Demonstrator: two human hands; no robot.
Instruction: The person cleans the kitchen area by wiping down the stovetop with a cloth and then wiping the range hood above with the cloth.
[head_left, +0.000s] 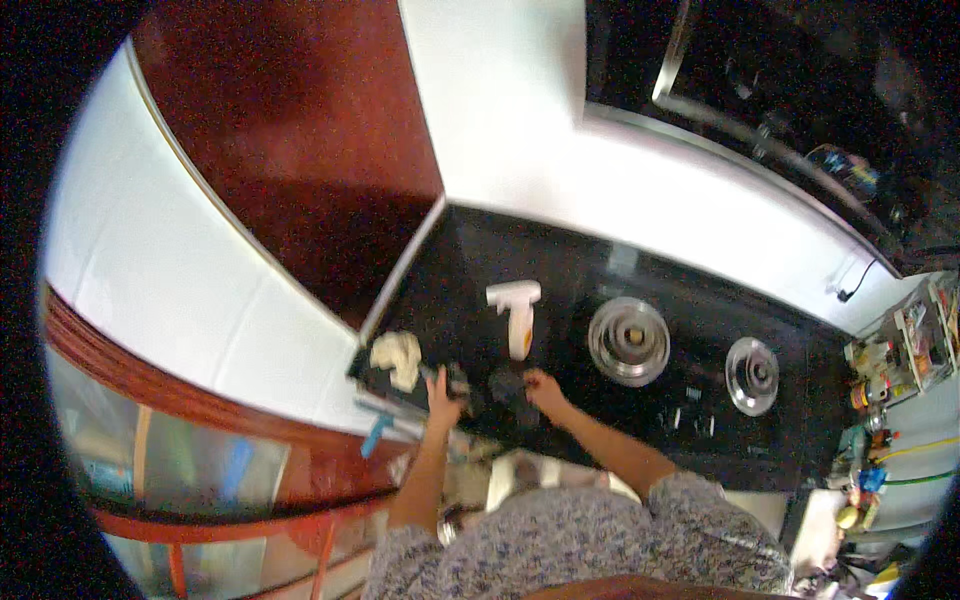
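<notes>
My left hand (444, 406) is over the left end of the black countertop (457, 262), fingers spread beside a small dark object (459, 384). Blur hides whether it grips that object. My right hand (546, 391) has its fingers curled at the edge of a dark grey, cloth-like thing (507, 385); whether it holds it is unclear. Just beyond that hand lies or stands a white spray bottle (520, 330), its trigger head pointing left. A crumpled cream cloth (400, 358) rests left of my left hand.
Two round metal burners of a black gas hob (628, 342) (752, 376) are to the right. A dark red panel (300, 112) and white wall border the counter. A blue strip (377, 435) hangs at the front left edge. Jars and bottles (870, 394) crowd the far right.
</notes>
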